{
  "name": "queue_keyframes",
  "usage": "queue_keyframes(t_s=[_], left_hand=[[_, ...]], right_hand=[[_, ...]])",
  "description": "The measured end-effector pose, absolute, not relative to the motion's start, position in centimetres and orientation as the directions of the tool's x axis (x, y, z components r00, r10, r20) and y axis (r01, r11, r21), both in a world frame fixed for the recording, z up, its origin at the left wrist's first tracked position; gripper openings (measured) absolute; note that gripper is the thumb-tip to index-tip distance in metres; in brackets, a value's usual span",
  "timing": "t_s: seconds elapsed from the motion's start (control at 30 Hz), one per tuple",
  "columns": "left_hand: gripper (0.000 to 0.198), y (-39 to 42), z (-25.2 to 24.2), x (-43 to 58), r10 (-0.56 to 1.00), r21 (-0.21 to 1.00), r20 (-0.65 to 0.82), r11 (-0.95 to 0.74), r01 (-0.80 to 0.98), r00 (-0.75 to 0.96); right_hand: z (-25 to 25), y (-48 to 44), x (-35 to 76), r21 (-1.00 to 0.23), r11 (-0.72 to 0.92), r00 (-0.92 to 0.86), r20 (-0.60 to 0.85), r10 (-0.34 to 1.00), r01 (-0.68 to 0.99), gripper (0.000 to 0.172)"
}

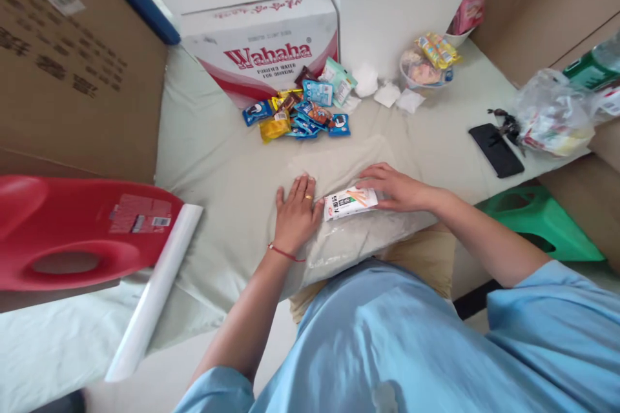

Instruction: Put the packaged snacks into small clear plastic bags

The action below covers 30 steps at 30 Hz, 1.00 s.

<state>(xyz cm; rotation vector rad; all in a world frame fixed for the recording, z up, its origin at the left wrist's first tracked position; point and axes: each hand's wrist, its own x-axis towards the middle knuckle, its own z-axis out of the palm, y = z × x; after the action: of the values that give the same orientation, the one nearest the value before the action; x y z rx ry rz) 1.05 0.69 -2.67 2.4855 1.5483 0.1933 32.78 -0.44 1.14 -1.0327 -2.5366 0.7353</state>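
Note:
A small white snack packet (349,202) with printed sticks on it lies on a clear plastic sheet or bag (346,242) near the table's front edge. My left hand (296,214) rests flat with spread fingers just left of the packet, its thumb close to the packet's left end. My right hand (394,187) is curved round the packet's right end, thumb below and fingers above, with the palm partly hidden. Beyond my hands, a pile of small snack packets (305,110), mostly blue and yellow, sits before a Wahaha box (271,45).
A red jug (97,219) and a white roll (155,290) lie at left beside a cardboard box (72,77). At right are a bowl of snacks (423,71), a black phone (496,150), a plastic bag (552,113) and a green stool (542,222). White crumpled pieces (387,94) lie behind.

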Motion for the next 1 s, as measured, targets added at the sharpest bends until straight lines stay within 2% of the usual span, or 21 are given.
queue_keyframes(t_s=[0.17,0.27,0.33,0.37,0.5,0.6,0.8,1.0], left_hand=[[0.066,0.7,-2.5,1.2,0.902,0.183,-0.038,-0.416,0.891,0.429],[0.065,0.7,-2.6,1.2,0.906,0.186,-0.028,-0.411,0.892,0.423],[0.065,0.7,-2.7,1.2,0.906,0.196,-0.020,-0.411,0.890,0.422],[0.065,0.7,-2.7,1.2,0.905,0.202,-0.018,-0.413,0.888,0.425],[0.064,0.6,-2.7,1.2,0.903,0.221,-0.010,-0.417,0.882,0.430],[0.063,0.6,-2.7,1.2,0.904,0.227,-0.008,-0.414,0.882,0.427],[0.063,0.7,-2.7,1.2,0.899,0.246,0.002,-0.424,0.872,0.437],[0.064,0.7,-3.0,1.0,0.898,0.266,0.020,-0.428,0.864,0.439]], right_hand=[[3.1,-0.6,30.1,-0.473,0.648,-0.745,-0.028,0.666,0.597,0.053],[4.5,-0.7,29.8,-0.387,0.507,-0.581,-0.097,0.808,0.770,0.040],[5.2,-1.1,28.7,-0.350,0.411,-0.467,-0.090,0.880,0.842,0.031],[5.3,-1.5,27.8,-0.347,0.398,-0.451,-0.085,0.888,0.849,0.032],[4.4,-3.4,24.2,-0.306,0.449,-0.509,-0.153,0.847,0.839,0.056],[3.5,-3.9,24.0,-0.267,0.428,-0.483,-0.188,0.855,0.863,0.051],[3.3,-2.2,26.3,-0.367,0.418,-0.485,-0.108,0.868,0.831,0.058],[3.0,-1.8,25.0,-0.205,0.403,-0.447,-0.261,0.856,0.892,0.059]])
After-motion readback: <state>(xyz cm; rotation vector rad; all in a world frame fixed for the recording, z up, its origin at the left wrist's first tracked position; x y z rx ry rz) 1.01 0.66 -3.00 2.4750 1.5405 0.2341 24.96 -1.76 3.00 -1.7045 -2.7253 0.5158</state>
